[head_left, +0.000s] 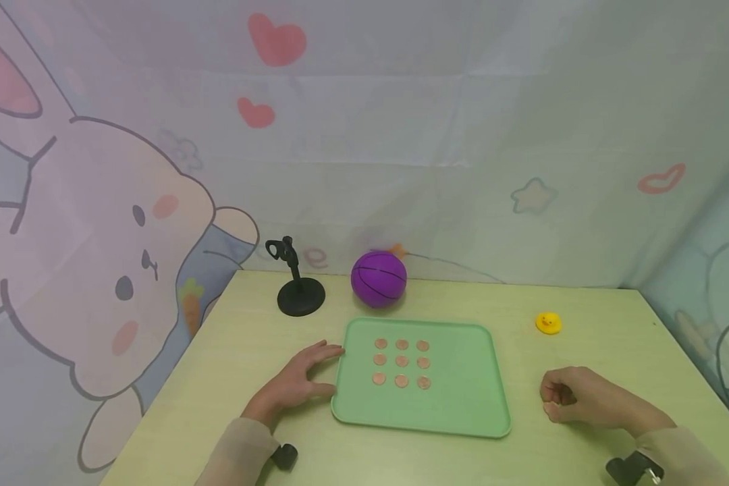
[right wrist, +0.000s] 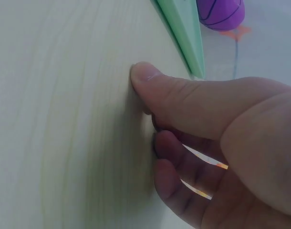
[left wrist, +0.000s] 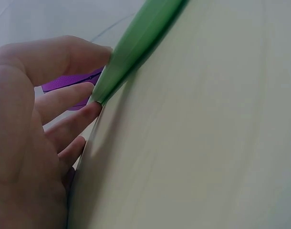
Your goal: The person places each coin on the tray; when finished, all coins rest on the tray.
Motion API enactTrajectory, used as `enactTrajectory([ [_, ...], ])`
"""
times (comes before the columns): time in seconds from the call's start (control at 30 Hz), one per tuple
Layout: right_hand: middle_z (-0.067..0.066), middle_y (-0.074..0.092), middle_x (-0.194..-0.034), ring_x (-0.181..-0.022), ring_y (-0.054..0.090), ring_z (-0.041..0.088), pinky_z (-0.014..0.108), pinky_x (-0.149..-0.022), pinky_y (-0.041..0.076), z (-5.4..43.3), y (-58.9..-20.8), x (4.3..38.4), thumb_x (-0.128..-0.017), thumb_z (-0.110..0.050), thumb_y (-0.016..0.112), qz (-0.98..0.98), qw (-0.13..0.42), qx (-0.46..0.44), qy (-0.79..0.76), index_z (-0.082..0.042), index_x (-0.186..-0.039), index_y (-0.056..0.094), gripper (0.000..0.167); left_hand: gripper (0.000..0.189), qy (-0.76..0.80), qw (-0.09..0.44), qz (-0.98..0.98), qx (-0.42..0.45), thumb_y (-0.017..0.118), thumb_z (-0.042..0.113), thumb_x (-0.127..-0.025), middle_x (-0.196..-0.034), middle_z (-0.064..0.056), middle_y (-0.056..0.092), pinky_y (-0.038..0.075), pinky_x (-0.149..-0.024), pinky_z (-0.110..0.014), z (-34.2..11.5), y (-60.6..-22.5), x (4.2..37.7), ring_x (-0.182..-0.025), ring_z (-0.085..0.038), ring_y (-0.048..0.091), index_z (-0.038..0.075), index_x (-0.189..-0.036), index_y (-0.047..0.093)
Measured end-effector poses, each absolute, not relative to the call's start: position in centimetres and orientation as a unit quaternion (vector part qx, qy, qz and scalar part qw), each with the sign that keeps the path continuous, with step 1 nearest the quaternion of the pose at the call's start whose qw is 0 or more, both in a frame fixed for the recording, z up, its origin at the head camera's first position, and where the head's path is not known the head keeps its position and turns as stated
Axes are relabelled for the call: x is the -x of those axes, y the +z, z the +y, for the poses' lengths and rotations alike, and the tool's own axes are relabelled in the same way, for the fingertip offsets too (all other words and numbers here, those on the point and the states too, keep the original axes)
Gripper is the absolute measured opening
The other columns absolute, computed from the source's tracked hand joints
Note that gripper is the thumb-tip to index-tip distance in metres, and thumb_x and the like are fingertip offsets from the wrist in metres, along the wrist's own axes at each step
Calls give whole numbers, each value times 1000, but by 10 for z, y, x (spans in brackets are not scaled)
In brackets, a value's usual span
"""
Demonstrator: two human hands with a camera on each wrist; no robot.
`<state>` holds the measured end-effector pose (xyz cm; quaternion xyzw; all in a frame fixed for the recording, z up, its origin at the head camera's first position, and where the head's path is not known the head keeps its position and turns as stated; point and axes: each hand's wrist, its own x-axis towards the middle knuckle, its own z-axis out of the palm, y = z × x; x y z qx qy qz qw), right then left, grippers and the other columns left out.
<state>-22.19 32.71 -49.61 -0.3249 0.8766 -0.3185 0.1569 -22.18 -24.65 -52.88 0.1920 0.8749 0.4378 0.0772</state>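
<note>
A light green tray [head_left: 462,385] lies on the table, bearing rows of copper-coloured coins [head_left: 401,361] in a square grid on its left half. At the tray's left edge, my left hand [head_left: 298,379] touches the rim with thumb and fingertips spread apart. The left wrist view shows these fingertips [left wrist: 98,107] against the green rim [left wrist: 136,43]. To the right of the tray, apart from it, my right hand [head_left: 589,398] rests low over the table with fingers loosely curled. No object shows between its thumb [right wrist: 148,74] and fingers.
Behind the tray sits a purple ball [head_left: 379,279] with black lines. A black stand [head_left: 300,295] with a round base is to the ball's left. A small yellow duck [head_left: 549,322] lies beyond my right hand. A printed cloth [head_left: 401,135] hangs behind the table [head_left: 267,439].
</note>
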Motion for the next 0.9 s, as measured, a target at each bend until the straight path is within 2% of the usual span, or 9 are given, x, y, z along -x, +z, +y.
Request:
enactTrajectory([
  [0.27,-11,62,-85,-76,56,1,22,-64,49,322,-492,219,-93,-13,79,888,137,304,-317,-19,-94,67,14,75,433,80,879,-185,85,27,-82,-164,-9,45,15,-125,-70,-247,-529,221,-159,-42,21,21,-152,58],
  [0.5,-11,63,-86,-77,60,2,22,-66,55,321,-492,220,-91,-5,79,893,120,296,-318,-19,-91,66,19,75,435,76,876,-192,85,27,-82,-164,-10,46,15,-124,-72,-247,-530,222,-158,-43,22,20,-151,58],
  [0.9,-12,69,-88,-76,59,1,22,-67,54,321,-489,223,-92,-11,79,900,143,270,-310,-17,-95,75,8,75,433,77,878,-190,85,28,-82,-164,-9,46,15,-124,-72,-248,-530,222,-158,-43,23,21,-151,58],
])
